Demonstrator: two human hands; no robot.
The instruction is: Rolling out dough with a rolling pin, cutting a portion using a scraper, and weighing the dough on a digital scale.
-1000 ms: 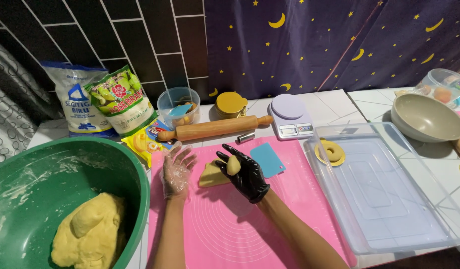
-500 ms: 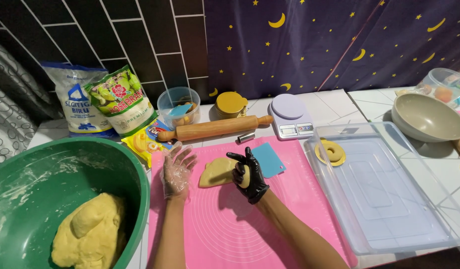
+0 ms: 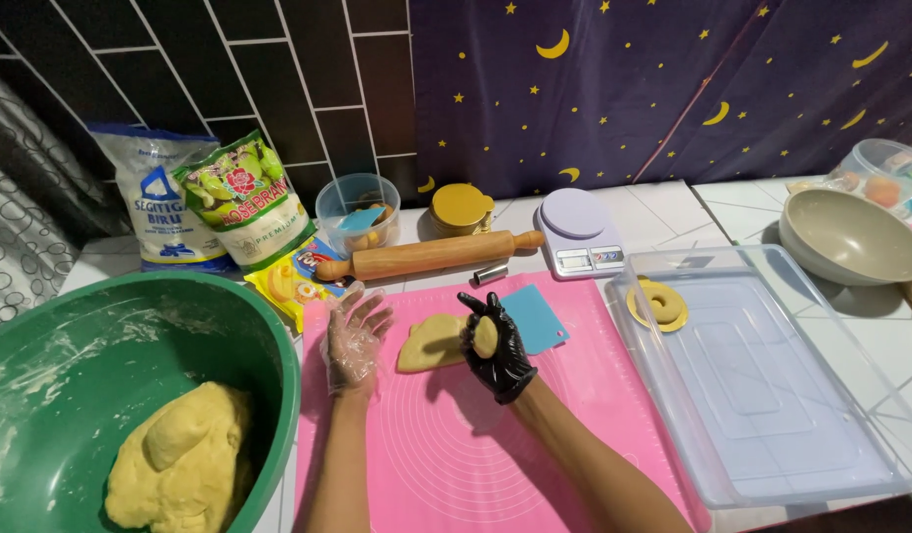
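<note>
My right hand (image 3: 495,347), in a black glove, holds a small round ball of yellow dough (image 3: 485,337) in its palm above the pink silicone mat (image 3: 456,444). My left hand (image 3: 352,334), in a clear plastic glove, hovers open with fingers spread, just left of a flattened piece of yellow dough (image 3: 431,342) lying on the mat. A blue plastic scraper (image 3: 537,318) lies on the mat right behind my right hand.
A green bowl (image 3: 268,336) with a big dough lump (image 3: 179,464) stands at left. Behind the mat lie a wooden rolling pin (image 3: 426,255), a kitchen scale (image 3: 577,231), a small metal cutter (image 3: 489,273) and flour bags (image 3: 243,197). A clear tray (image 3: 772,395) at right holds a ring-shaped dough piece (image 3: 658,302).
My right hand came down onto the flat dough, then lifted again with a ball of dough in its palm. The left hand stayed open beside it.
</note>
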